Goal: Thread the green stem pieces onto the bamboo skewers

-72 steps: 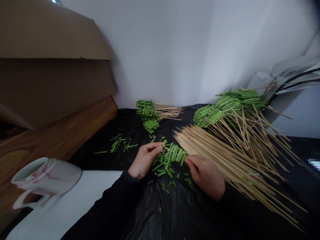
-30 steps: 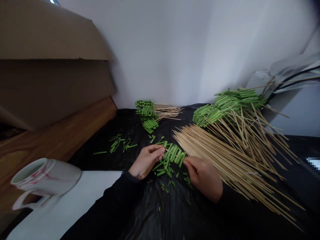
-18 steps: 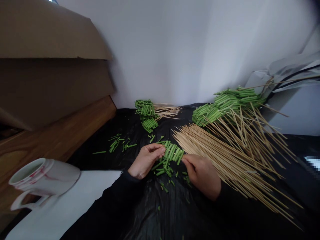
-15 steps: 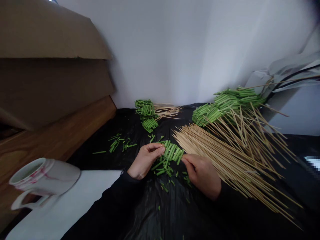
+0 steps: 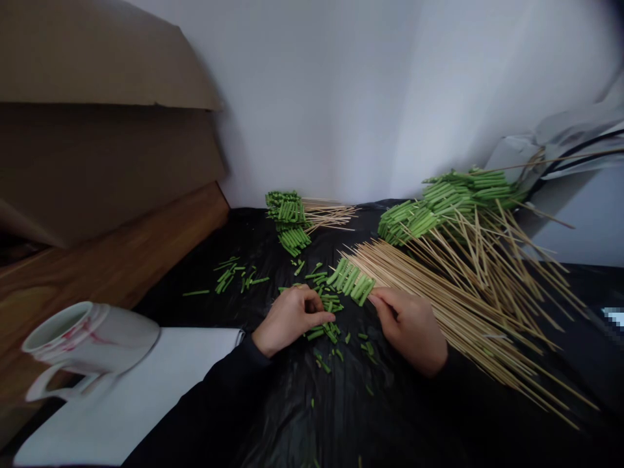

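My right hand (image 5: 412, 328) is closed on the end of a skewer threaded with a row of short green stem pieces (image 5: 351, 281). Just left of that row, my left hand (image 5: 295, 318) hovers over loose cut green pieces (image 5: 322, 330), thumb and fingertips near each other; whether a piece is between them I cannot make out. Bare wooden skewers (image 5: 439, 312) lie in a long pile beside and beyond my right hand. Filled skewers are stacked at the back, a small bundle (image 5: 287, 218) in the middle and a larger one (image 5: 448, 201) at the right.
Black plastic sheeting (image 5: 292, 416) covers the work surface. A white mug (image 5: 97, 341) stands on white paper (image 5: 146, 390) at the left, with a cardboard box (image 5: 107, 156) behind it. More green scraps (image 5: 227, 276) lie left of centre. A pale wall rises behind.
My left hand has come off the threaded green pieces and dropped to the loose ones. My right hand has shifted slightly right with the skewer, and the row now sits apart from my left hand.
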Available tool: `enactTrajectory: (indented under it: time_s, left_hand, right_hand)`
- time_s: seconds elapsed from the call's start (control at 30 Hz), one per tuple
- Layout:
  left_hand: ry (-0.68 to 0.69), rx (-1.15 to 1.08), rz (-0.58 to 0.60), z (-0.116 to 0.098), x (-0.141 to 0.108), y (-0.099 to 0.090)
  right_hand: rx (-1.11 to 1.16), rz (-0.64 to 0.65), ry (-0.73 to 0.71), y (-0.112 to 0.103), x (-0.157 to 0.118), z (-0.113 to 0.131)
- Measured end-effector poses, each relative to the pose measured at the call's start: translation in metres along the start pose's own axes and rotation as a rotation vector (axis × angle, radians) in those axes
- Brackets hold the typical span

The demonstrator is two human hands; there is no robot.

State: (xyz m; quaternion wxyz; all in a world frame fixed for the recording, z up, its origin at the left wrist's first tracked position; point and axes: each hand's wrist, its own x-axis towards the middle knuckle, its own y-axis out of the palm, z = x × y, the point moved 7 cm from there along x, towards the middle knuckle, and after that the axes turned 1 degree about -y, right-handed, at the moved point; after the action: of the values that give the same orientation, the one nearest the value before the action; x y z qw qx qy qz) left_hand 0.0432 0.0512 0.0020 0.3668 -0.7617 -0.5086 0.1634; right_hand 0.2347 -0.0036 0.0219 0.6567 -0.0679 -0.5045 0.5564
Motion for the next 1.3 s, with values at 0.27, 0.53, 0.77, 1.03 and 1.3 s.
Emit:
enactTrajectory:
  time_s: [0.27, 0.53, 0.77, 1.03, 1.3]
  left_hand:
    - [0.058, 0.14, 0.018, -0.003, -0.001, 0.005]
    - [0.024, 0.218, -0.016, -0.009, -0.003, 0.006]
    - [0.03, 0.069, -0.097, -0.01, 0.0, 0.0]
    - [-0.13, -0.595, -0.266, 0.013, 0.007, -0.018]
    - [-0.361, -1.102, -0.145, 0.019, 0.003, -0.004]
  right_hand:
    - [-0.006, 0.015, -0.005, 0.002, -0.001, 0.001]
    - [0.001, 0.001, -0.01, 0.003, -0.002, 0.002]
    - [0.008, -0.003, -0.012, 0.002, -0.001, 0.004]
    - [0.054, -0.02, -0.031, -0.002, -0.002, 0.01]
    - [0.053, 0.064, -0.018, 0.006, -0.005, 0.009]
